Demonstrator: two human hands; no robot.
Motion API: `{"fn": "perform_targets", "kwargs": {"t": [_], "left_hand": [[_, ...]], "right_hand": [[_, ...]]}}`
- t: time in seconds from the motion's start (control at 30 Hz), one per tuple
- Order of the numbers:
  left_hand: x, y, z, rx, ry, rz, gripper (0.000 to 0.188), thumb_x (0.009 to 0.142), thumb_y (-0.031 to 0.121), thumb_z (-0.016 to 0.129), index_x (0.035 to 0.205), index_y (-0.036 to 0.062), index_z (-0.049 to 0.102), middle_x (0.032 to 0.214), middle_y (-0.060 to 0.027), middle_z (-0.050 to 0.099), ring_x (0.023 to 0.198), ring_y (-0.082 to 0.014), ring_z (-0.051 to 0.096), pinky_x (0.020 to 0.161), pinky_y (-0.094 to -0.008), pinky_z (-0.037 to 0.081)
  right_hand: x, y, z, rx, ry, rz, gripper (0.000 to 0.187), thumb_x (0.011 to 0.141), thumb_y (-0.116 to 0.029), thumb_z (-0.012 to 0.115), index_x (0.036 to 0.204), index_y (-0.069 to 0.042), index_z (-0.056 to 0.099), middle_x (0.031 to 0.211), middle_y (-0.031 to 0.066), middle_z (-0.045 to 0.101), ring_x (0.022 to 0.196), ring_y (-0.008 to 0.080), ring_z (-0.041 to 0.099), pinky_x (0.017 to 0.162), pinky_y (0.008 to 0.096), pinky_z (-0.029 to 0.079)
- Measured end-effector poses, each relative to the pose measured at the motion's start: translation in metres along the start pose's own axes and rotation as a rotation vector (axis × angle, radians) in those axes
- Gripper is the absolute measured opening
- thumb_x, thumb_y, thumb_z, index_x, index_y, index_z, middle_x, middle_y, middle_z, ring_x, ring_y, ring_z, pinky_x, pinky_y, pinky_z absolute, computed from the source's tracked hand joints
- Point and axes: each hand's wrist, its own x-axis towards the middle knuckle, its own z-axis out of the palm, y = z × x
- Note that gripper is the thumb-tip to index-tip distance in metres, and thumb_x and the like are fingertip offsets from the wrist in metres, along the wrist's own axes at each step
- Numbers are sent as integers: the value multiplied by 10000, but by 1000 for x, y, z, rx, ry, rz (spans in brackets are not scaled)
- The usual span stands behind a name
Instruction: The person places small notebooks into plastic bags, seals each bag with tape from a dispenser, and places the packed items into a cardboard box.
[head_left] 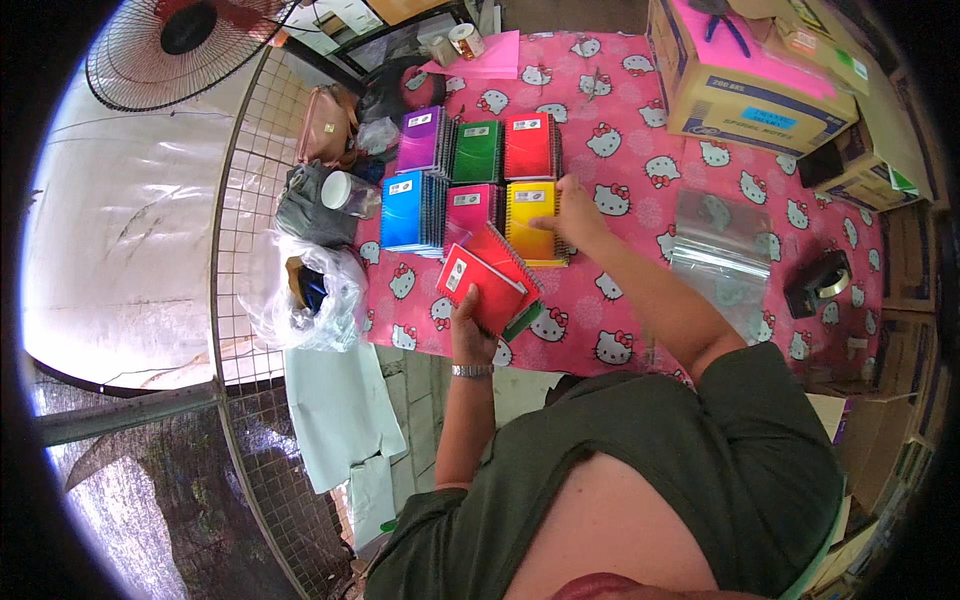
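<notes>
I am logging: left hand (473, 325) is clamping fanned red notebooks (487, 278) above the worktop's (610, 100) near edge; right hand (574, 215) is touching the yellow stack (530, 203), whether gripping I cannot tell; five other stacks (478, 152) are lying toward the left edge; tape dispenser (812, 286) is sitting near the right edge.

Open tablecloth (632, 110) between notebook stacks (478, 155) and carton (748, 104), right forearm (655, 288) in front

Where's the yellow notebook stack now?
In the head view, the yellow stack sits rightmost in the near row, beside the magenta stack, at the right hand.
</notes>
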Motion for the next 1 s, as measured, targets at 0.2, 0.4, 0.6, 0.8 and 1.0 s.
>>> {"fn": "perform_targets", "kwargs": {"t": [0.2, 0.4, 0.6, 0.8, 1.0], "left_hand": [[-14, -6, -59, 36, 32, -41, 408, 828, 140, 627, 1190, 18, 484, 1110, -129, 616, 979, -288, 626, 855, -461, 530], [-17, -21, -55, 28, 40, -22, 401, 825, 130, 633, 1184, 26, 486, 1094, -113, 617, 971, -269, 630, 838, -413, 537], [-9, -14, -84, 80, 15, -177, 421, 830, 146, 638, 1202, 35, 475, 1142, -125, 596, 998, -279, 619, 850, -426, 531], [-5, -10, -85, 58, -89, -303, 662, 883, 564, 464, 1323, 73, 402, 1273, -117, 523, 1134, -298, 539, 922, -461, 466], [-20, -16, -101, 74, -82, -321, 722, 805, 622, 494, 1279, 78, 452, 1175, -100, 585, 1000, -267, 612, 810, -430, 527]], "right_hand": [[32, -49, -48, -193, -231, -98, 460, 721, -189, 715, 1034, 15, 447, 905, 223, 627, 847, 381, 628, 716, 476, 503], [14, -21, -17, -94, -260, 77, 413, 727, -155, 690, 1061, -29, 481, 929, 219, 621, 911, 384, 596, 769, 468, 473], [42, -23, -39, -20, -331, -110, 381, 703, -152, 685, 1043, -17, 577, 890, 169, 647, 837, 326, 632, 741, 424, 503], [17, -144, -54, -151, -1004, -884, 259, 693, -118, 676, 952, -113, 690, 899, 107, 622, 871, 289, 610, 719, 395, 487], [19, -157, 29, -77, -690, -765, 440, 679, -312, 737, 1078, -152, 646, 1044, 132, 608, 1010, 323, 568, 831, 476, 473]]}}
